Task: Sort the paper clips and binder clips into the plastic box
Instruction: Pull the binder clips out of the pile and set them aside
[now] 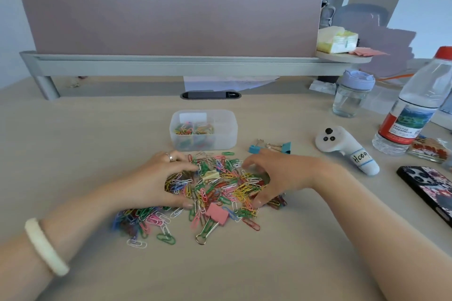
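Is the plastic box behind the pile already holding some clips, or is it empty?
Partly filled: colored paper clips lie in the left side of the plastic box; its right side shows none.

Open desk (85,154) left of box (203,129)

Frosted plastic box (203,129) (translucent) on matt wood-look desk (97,134).
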A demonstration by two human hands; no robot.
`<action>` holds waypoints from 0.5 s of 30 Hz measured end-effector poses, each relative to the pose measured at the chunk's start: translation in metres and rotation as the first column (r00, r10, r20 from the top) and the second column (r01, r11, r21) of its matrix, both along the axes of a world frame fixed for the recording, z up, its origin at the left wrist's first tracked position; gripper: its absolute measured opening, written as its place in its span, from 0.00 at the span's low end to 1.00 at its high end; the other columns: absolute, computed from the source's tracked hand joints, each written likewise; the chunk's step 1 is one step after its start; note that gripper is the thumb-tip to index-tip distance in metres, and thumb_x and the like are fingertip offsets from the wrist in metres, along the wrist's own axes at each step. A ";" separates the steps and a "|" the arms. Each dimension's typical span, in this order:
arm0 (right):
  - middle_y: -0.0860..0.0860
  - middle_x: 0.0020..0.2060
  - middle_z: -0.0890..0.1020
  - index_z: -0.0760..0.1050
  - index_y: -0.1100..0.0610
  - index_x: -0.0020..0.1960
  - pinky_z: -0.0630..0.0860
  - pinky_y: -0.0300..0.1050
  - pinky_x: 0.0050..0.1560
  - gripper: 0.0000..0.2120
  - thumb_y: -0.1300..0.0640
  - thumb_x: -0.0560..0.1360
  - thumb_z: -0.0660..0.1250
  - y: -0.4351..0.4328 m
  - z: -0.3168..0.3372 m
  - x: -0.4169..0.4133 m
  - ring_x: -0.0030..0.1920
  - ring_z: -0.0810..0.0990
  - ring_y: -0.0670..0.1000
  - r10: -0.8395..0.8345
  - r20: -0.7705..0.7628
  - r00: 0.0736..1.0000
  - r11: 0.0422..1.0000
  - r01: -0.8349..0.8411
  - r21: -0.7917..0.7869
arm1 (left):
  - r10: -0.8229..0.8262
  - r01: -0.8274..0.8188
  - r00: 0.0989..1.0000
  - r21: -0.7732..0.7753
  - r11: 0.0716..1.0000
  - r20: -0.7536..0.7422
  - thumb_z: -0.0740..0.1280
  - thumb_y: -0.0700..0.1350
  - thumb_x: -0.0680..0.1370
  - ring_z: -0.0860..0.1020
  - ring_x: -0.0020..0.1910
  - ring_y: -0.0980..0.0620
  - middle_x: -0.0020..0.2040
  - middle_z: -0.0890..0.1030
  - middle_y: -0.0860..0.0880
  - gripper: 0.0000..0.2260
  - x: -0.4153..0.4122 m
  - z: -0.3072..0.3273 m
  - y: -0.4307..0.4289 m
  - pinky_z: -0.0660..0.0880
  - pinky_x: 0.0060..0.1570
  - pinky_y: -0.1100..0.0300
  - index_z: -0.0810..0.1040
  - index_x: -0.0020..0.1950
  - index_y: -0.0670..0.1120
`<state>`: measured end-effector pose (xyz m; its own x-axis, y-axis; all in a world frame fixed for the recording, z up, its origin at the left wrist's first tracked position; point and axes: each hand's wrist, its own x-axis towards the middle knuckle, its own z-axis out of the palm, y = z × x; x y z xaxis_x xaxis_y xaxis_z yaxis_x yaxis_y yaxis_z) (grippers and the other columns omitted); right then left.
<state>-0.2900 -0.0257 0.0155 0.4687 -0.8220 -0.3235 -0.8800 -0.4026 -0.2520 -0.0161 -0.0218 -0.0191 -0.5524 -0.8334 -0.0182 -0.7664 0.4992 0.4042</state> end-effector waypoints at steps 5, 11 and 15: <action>0.50 0.56 0.72 0.69 0.50 0.64 0.67 0.39 0.53 0.27 0.44 0.69 0.69 -0.001 -0.013 0.020 0.53 0.72 0.46 0.086 0.161 0.983 0.981 -0.056 -0.184 | 0.054 -0.059 0.995 -0.060 0.996 -0.090 0.60 0.75 0.58 0.67 0.54 0.66 0.54 0.66 0.69 0.32 -0.003 -0.011 0.001 0.70 0.57 0.54 0.68 0.59 0.67; 0.52 0.54 0.75 0.73 0.54 0.59 0.67 0.41 0.54 0.17 0.49 0.73 0.66 -0.001 -0.025 0.036 0.55 0.72 0.49 0.106 0.222 0.969 0.942 -0.027 -0.335 | 0.066 -0.094 0.979 -0.142 0.985 -0.195 0.71 0.49 0.70 0.70 0.41 0.65 0.45 0.72 0.63 0.16 -0.007 -0.017 0.002 0.67 0.39 0.62 0.73 0.56 0.57; 0.54 0.51 0.75 0.74 0.56 0.56 0.69 0.44 0.53 0.12 0.54 0.74 0.64 -0.003 -0.031 0.041 0.51 0.74 0.52 0.114 0.270 0.956 0.934 -0.011 -0.357 | 0.086 -0.123 0.972 -0.159 0.980 -0.219 0.70 0.45 0.71 0.70 0.41 0.62 0.40 0.72 0.62 0.12 -0.011 -0.016 0.005 0.65 0.37 0.69 0.75 0.52 0.55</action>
<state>-0.2493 -0.0285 -0.0154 0.5518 -0.8237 0.1308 -0.7630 -0.5619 -0.3196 -0.0275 -0.0171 -0.0352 -0.4383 -0.8674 0.2356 -0.7252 0.4961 0.4774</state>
